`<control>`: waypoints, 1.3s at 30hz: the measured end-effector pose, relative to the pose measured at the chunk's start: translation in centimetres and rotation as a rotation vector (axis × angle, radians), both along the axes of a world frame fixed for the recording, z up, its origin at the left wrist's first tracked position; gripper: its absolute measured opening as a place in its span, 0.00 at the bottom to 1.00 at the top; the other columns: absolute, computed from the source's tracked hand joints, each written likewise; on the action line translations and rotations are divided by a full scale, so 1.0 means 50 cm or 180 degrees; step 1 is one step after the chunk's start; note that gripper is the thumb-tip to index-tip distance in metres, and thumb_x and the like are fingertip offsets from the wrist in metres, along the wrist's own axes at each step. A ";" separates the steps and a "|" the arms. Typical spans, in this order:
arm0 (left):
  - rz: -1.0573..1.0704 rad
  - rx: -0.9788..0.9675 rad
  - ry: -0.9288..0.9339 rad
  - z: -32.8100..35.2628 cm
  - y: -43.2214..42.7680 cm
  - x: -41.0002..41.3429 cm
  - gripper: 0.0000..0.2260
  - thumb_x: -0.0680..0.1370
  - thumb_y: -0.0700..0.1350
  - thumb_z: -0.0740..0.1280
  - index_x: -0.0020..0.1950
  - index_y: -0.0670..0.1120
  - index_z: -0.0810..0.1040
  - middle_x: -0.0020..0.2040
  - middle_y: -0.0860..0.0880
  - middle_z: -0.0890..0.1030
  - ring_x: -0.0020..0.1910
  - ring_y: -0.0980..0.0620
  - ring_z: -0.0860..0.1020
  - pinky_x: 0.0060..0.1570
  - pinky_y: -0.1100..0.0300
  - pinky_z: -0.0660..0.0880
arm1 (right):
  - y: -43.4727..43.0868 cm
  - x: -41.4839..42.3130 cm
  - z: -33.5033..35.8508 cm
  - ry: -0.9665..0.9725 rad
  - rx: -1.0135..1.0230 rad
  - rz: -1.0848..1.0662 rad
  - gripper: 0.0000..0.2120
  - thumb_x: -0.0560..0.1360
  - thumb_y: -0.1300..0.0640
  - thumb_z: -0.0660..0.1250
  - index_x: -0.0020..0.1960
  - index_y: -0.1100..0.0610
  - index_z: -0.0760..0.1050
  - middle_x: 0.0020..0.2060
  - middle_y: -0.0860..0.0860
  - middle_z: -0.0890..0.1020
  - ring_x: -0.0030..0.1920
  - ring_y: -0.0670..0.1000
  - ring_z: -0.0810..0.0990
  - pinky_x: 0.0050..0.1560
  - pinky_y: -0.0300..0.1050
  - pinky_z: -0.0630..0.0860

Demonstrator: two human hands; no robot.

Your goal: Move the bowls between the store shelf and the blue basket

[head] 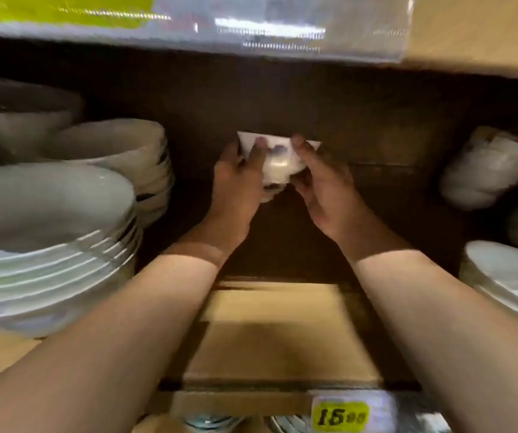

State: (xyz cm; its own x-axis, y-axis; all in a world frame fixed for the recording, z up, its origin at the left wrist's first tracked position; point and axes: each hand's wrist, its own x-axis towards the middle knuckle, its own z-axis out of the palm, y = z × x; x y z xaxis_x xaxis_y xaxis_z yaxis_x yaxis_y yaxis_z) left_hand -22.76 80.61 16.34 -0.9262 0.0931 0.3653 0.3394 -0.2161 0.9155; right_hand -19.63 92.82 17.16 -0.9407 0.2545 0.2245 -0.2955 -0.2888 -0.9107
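White bowl (278, 162) with blue marks, white plates (42, 214), tan wooden shelf (279, 332), yellow price tag (340, 417).

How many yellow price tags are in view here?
1 clear one: the yellow price tag on the front edge of the shelf, lower right. A blurred yellow-green patch at top left may be another label.

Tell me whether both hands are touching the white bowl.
Touching. The head view shows the left hand and right hand cupping the white bowl from either side.
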 end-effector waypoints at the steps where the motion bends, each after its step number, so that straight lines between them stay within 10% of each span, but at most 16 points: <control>1: 0.0095 -0.0061 0.0069 0.008 0.007 -0.015 0.16 0.81 0.51 0.61 0.68 0.48 0.72 0.58 0.50 0.80 0.50 0.57 0.81 0.35 0.69 0.78 | 0.007 -0.021 0.004 0.0107 0.0011 -0.0009 0.22 0.72 0.53 0.73 0.64 0.55 0.75 0.56 0.50 0.83 0.56 0.48 0.82 0.51 0.44 0.80; 9: 0.0273 -0.0365 0.0179 -0.001 0.049 -0.130 0.17 0.84 0.50 0.52 0.72 0.51 0.67 0.65 0.48 0.76 0.63 0.50 0.75 0.66 0.49 0.71 | 0.058 -0.158 0.004 0.0578 0.0491 0.0164 0.25 0.68 0.53 0.76 0.63 0.53 0.75 0.54 0.50 0.84 0.55 0.49 0.83 0.47 0.40 0.79; 16: 0.0673 -0.0742 -0.0134 -0.030 0.062 -0.189 0.19 0.84 0.50 0.52 0.75 0.51 0.63 0.73 0.45 0.67 0.71 0.46 0.67 0.71 0.51 0.64 | 0.071 -0.214 -0.041 0.0199 0.1045 -0.0202 0.37 0.59 0.37 0.77 0.65 0.45 0.73 0.58 0.41 0.81 0.57 0.41 0.78 0.53 0.39 0.73; 24: 0.0628 -0.1046 -0.0308 -0.050 0.065 -0.203 0.19 0.84 0.48 0.51 0.74 0.45 0.64 0.72 0.43 0.67 0.70 0.44 0.68 0.69 0.45 0.66 | 0.088 -0.238 -0.076 0.0070 0.0968 -0.0124 0.24 0.66 0.45 0.76 0.60 0.47 0.76 0.55 0.43 0.82 0.55 0.41 0.80 0.49 0.37 0.73; 28: 0.0621 -0.1036 -0.0258 -0.055 0.065 -0.203 0.20 0.84 0.48 0.51 0.77 0.46 0.60 0.74 0.44 0.65 0.71 0.45 0.68 0.70 0.48 0.66 | 0.092 -0.243 -0.092 0.0008 0.0915 -0.0052 0.37 0.59 0.42 0.77 0.65 0.52 0.75 0.58 0.47 0.82 0.58 0.46 0.79 0.53 0.41 0.74; 39: 0.0373 -0.0685 -0.0632 -0.063 0.056 -0.181 0.17 0.83 0.47 0.52 0.69 0.47 0.70 0.62 0.45 0.76 0.49 0.54 0.73 0.45 0.63 0.68 | 0.079 -0.241 -0.108 -0.0351 0.0737 -0.0301 0.34 0.68 0.45 0.74 0.71 0.51 0.69 0.61 0.43 0.77 0.60 0.45 0.75 0.56 0.41 0.71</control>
State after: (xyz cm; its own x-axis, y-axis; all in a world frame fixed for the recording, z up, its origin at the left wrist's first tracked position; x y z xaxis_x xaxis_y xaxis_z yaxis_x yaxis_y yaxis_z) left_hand -31.83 83.40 13.21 -0.9865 0.0370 0.1596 0.1605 0.0200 0.9868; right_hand -31.70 96.77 11.78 -0.9372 0.2961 0.1845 -0.2067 -0.0451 -0.9774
